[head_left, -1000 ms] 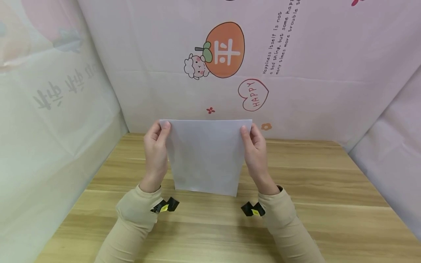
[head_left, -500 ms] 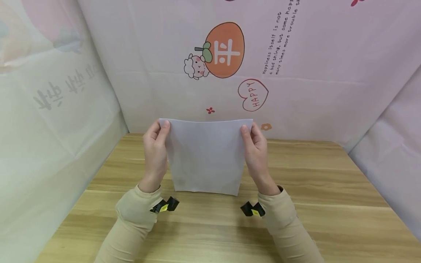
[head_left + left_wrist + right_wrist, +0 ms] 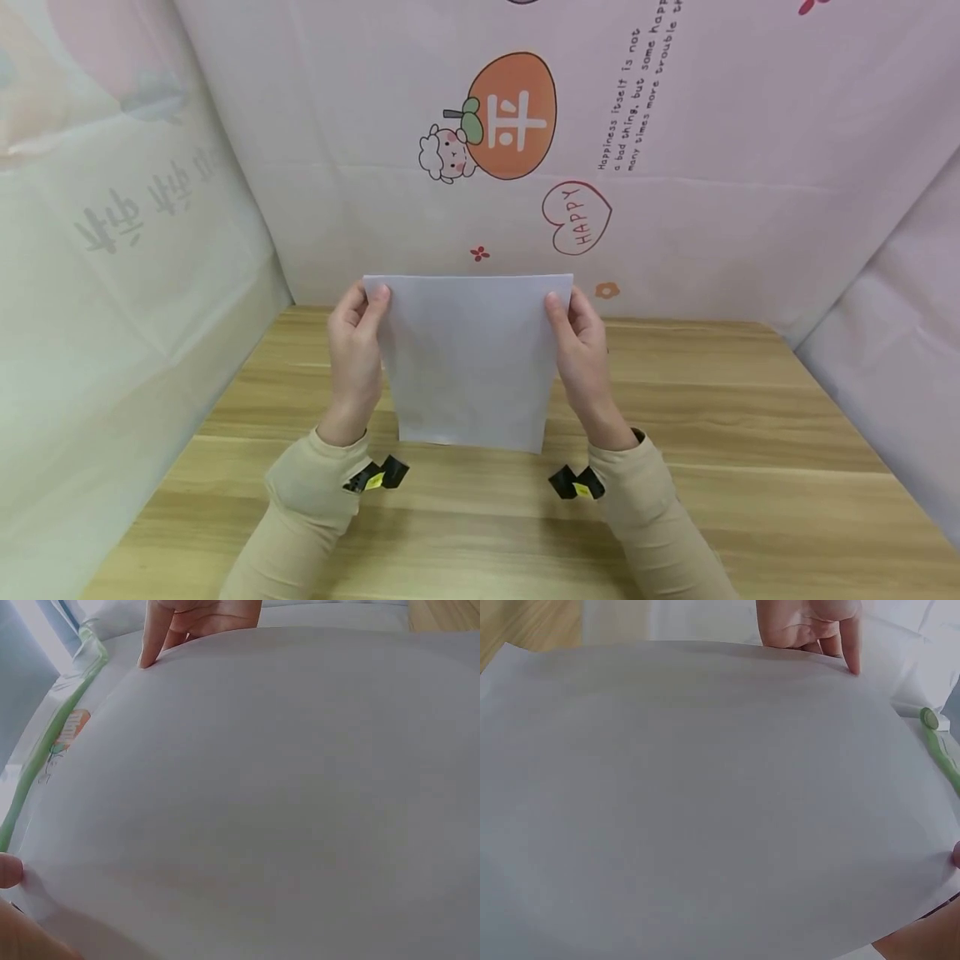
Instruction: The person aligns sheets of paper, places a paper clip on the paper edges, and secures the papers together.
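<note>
A blank white sheet of paper is held up by its two upper corners above the table, its face toward the head camera. My left hand pinches the upper left corner, thumb in front and fingers behind. At the upper right corner, my right hand grips the sheet the same way. In the left wrist view the paper fills most of the picture, with the right hand at its far edge. The right wrist view shows the paper and, beyond it, the left hand.
Beneath the hands lies a wood-grain table. A white printed curtain with an orange fruit, a heart and lettering hangs behind it, and pale curtains close in the sides. Small black wrist cameras show below the cuffs.
The paper's top edge sagged in the middle half a second ago and is nearly straight now. Both hands stay at the corners, with the thumbs slightly lower.
</note>
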`<state>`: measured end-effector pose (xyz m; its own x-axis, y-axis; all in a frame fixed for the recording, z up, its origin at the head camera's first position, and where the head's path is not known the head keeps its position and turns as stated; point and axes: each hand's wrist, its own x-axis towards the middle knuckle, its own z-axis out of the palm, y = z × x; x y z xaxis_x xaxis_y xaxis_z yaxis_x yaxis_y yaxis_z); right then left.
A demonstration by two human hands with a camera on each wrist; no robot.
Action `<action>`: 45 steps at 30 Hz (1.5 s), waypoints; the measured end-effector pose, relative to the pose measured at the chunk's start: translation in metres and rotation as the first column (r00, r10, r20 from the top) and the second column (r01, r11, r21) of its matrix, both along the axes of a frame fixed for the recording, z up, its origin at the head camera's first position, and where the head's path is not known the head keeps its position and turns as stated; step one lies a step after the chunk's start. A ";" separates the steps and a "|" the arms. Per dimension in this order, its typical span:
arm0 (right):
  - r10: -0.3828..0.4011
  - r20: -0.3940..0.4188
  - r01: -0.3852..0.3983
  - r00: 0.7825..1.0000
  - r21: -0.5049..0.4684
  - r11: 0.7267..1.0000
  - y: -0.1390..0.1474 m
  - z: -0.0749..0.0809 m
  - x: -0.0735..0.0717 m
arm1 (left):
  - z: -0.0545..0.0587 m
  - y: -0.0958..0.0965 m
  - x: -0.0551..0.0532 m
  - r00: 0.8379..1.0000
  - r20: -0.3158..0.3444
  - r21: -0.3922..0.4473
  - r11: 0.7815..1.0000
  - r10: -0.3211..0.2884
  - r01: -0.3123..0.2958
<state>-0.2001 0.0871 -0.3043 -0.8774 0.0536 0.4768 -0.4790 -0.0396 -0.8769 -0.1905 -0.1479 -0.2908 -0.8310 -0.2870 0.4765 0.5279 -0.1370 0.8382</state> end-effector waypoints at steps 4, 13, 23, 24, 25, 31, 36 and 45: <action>-0.005 -0.015 0.005 1.000 -0.002 1.000 -0.001 0.000 -0.001 | -0.003 -0.001 -0.001 1.000 -0.009 -0.010 1.000 0.002 -0.002; 0.036 -0.012 -0.035 0.999 0.033 0.999 0.000 -0.005 0.000 | -0.016 -0.004 0.002 0.999 0.033 0.001 1.000 -0.016 0.016; 0.025 -0.074 -0.024 0.997 0.011 1.000 0.001 -0.001 -0.002 | -0.023 -0.004 0.003 0.999 0.034 -0.026 0.999 -0.041 0.042; 0.021 -0.077 -0.021 0.997 0.006 1.000 0.001 0.000 -0.002 | -0.024 -0.004 0.003 0.998 0.041 -0.038 0.998 -0.042 0.044; 0.021 -0.076 -0.021 0.997 0.003 1.000 0.001 0.000 -0.002 | -0.025 -0.004 0.003 0.998 0.047 -0.051 0.998 -0.041 0.044; 0.025 -0.094 -0.024 0.995 0.011 1.000 0.000 0.003 -0.003 | -0.025 -0.003 0.003 0.999 0.038 -0.076 0.997 -0.024 0.027; 0.025 -0.154 -0.024 0.988 0.011 1.000 0.000 0.004 -0.002 | -0.022 -0.002 0.004 1.000 -0.003 -0.071 0.997 -0.013 0.013; 0.053 -0.141 -0.032 0.989 0.143 0.989 0.004 -0.003 -0.003 | -0.030 -0.001 0.002 0.999 0.031 -0.082 0.996 -0.024 0.027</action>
<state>-0.2034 0.0908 -0.3077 -0.7987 -0.0581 0.5989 -0.6016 0.0552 -0.7969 -0.1885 -0.1486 -0.3208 -0.8517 -0.2263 0.4726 0.4998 -0.0800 0.8624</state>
